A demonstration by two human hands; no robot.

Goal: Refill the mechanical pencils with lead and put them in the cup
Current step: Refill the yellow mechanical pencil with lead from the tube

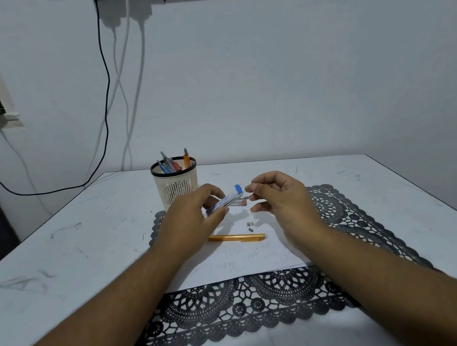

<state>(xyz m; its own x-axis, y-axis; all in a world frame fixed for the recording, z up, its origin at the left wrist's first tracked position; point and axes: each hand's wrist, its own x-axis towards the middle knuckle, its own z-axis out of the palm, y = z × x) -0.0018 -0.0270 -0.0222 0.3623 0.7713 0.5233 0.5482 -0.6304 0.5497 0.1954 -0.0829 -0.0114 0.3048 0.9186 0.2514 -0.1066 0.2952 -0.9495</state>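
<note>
Your left hand (195, 218) has its fingers (217, 215) curled round the lead tube (224, 200), gripping the clear barrel low down, with the blue cap (238, 189) tilted up and right. Your right hand (280, 198) is just beside the cap, with thumb and index fingertips (248, 189) pinched close together. Whether a lead is between them, you cannot tell; it's too thin to see.

Handling: the tube is light, stiff, smooth plastic, so it's probably slippery. Hold it mid-barrel as you are, not by the cap. The leads are likely very brittle. Pinch them lightly, near the end you feed in, and don't bend them.

The orange pencil (237, 237) lies flat on the white paper (230, 264), near you and below both hands. 2 small loose parts (249, 226), likely its cap and eraser, sit just above its right end. They're tiny, light and easy to flick away. The pencil is light and rigid, so take it mid-barrel and keep the open end up when loading.

Another small tube with a red end (241, 203) lies on the paper behind the lead tube.

The cup (176, 187) stands upright at the far-left corner of the black lace mat (235, 311) on the table (61, 244), with several pencils (175, 164) already in it.
</note>
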